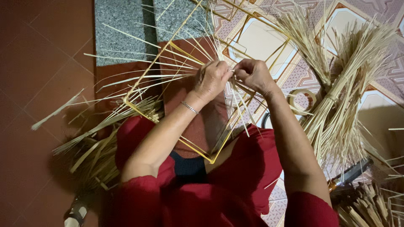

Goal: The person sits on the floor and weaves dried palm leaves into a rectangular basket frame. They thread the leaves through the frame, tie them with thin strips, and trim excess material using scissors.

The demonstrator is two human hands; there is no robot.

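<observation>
My left hand (213,78) and my right hand (252,74) meet close together over a frame of thin yellow bamboo strips (145,80) that rests across my lap. Both hands pinch pale straw strands (237,101) at a joint of the frame, the fingers curled tight around them. A thin silver bracelet (189,107) circles my left wrist. Loose strands fan out from the frame to the left and hang down below my hands. I wear red sleeves and red clothing.
A tied bundle of pale straw (336,96) lies on the patterned tile floor at right, with a roll of tape (302,101) beside it. More loose straw (90,147) piles at lower left. A dark-handled tool (351,173) lies at lower right.
</observation>
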